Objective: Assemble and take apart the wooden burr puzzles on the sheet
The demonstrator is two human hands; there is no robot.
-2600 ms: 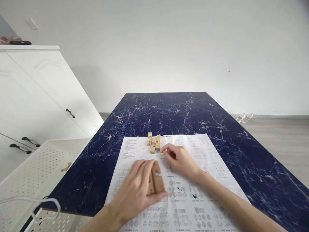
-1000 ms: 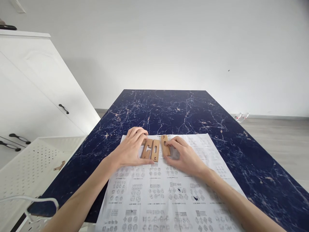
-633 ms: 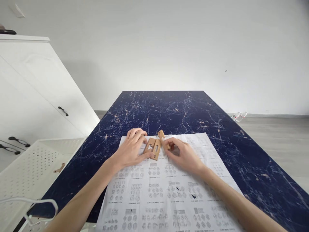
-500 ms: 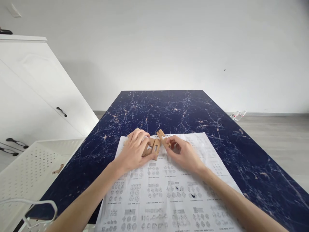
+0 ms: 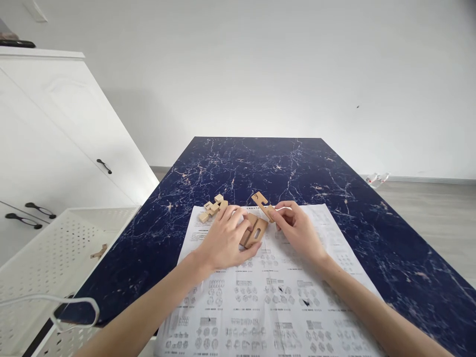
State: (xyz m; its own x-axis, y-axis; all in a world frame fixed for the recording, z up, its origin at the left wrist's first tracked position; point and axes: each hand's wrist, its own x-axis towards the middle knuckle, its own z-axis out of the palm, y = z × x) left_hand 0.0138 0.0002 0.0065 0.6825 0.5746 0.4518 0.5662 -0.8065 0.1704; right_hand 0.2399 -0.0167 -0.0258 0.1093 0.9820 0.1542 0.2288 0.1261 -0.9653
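Left hand (image 5: 226, 240) lies palm down on the printed instruction sheet (image 5: 267, 292), its fingers curled over two flat slotted wooden pieces (image 5: 254, 232) that lie side by side on the paper; the thumb presses the near edge of the piece with the oval slot, so the hand is partly closed on them. To the far left, a white perforated basket (image 5: 55, 248) stands beside the counter (image 5: 334, 173), with a small wooden part (image 5: 98, 254) lying inside it and white cabinets (image 5: 55, 139) behind. Just beyond the left hand, at the sheet's far left corner, sits a cluster of pale wooden block pieces (image 5: 213, 207), partly on the paper and partly on the dark blue marbled counter, near the fingertips but apart from them. Right of the flat pair, the right hand (image 5: 299, 229) pinches a third flat slotted piece (image 5: 262, 204) between thumb and fingers, holding it lifted and tilted, its free end pointing away to the left. That piece hangs just above and beside the pair under the left hand.
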